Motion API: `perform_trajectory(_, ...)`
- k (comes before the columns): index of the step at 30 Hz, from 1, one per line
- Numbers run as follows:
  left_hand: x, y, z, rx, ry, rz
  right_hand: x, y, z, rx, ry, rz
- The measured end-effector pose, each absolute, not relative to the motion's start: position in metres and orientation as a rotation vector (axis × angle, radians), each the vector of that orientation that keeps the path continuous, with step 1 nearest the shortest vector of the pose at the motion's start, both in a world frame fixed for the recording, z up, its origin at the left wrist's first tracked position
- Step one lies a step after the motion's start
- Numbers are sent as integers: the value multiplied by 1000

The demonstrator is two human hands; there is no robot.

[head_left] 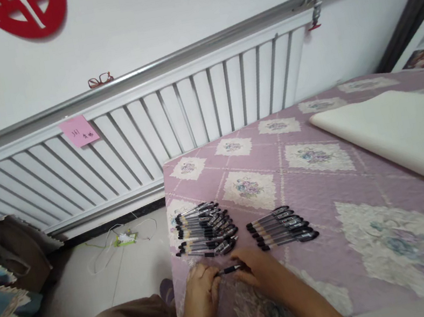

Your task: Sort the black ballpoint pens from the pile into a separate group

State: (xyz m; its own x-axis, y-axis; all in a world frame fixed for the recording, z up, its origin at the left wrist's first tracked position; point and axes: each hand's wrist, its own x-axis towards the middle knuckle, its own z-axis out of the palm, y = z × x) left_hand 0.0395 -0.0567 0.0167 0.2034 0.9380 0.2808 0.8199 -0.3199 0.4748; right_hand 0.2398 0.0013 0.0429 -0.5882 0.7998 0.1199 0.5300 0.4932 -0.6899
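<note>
An uncapped pen [229, 269] with a black grip lies level between my hands, its pale tip pointing right. My left hand [201, 294] is closed around the pen's rear end. Close by the tip, my right hand [263, 274] has its fingers curled together; whatever is inside them is hidden. Just beyond my hands, a larger pile of black-and-clear pens [204, 230] lies on the patterned cloth [253, 159]. To its right is a smaller row of capped pens [282, 227], side by side, their caps toward the right.
A folded cream cloth [400, 131] covers the table's right part. Behind stands a white radiator [202, 105] with a pink note [79, 131] on it; glasses [100, 80] rest on the pipe above. Left of the table edge, a cord with a green-and-white piece [126, 238] lies on the floor.
</note>
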Motion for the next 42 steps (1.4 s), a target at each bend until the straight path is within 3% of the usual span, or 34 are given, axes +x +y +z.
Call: perform_trajectory(42, 38, -56, 14, 2236, 1698, 764, 238, 0, 45, -1165, -2395, 759)
